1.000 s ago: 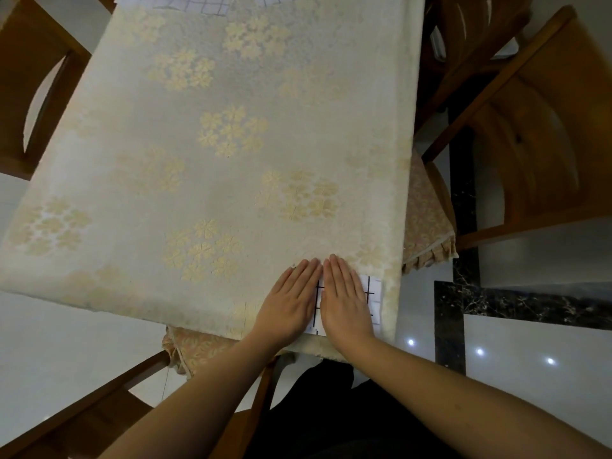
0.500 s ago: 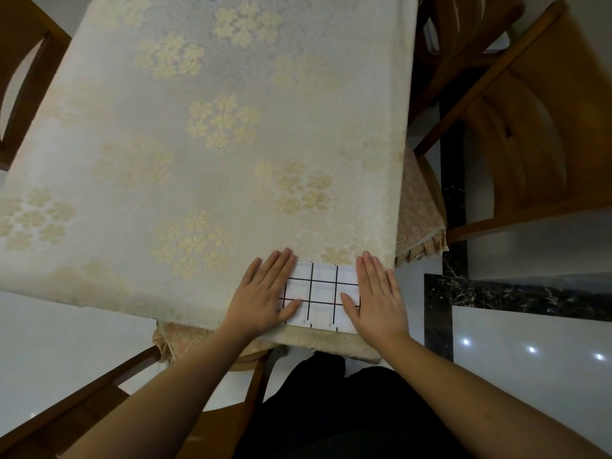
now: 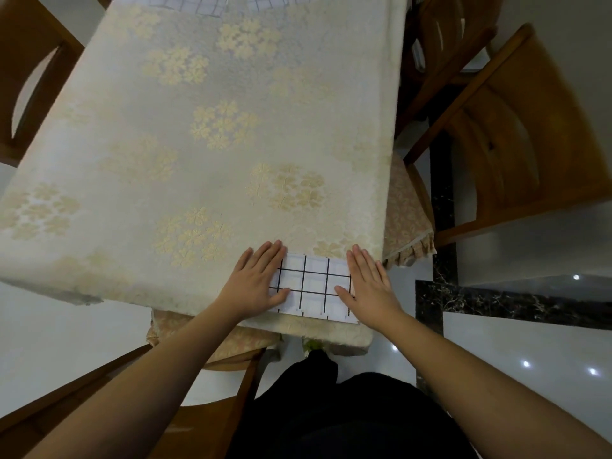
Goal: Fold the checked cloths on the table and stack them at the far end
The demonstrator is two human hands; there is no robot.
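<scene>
A small folded white cloth with black checks point(image 3: 313, 286) lies flat at the near right corner of the table point(image 3: 198, 144). My left hand point(image 3: 255, 281) lies flat on its left end, fingers straight, thumb on the cloth. On the cloth's right end my right hand point(image 3: 367, 286) presses in the same way. More checked cloths point(image 3: 205, 3) show at the table's far end, cut off by the top of the view.
The table wears a cream tablecloth with gold flower patterns. Wooden chairs stand at the right point(image 3: 516, 134), far left point(image 3: 29, 71) and near left point(image 3: 99, 402). A cushioned seat point(image 3: 409, 210) sticks out past the right table edge. The floor is glossy white tile.
My hands have slid apart from the middle of the folded cloth to its two ends, uncovering its checked top. The view has tilted up, showing the cloths at the far end again.
</scene>
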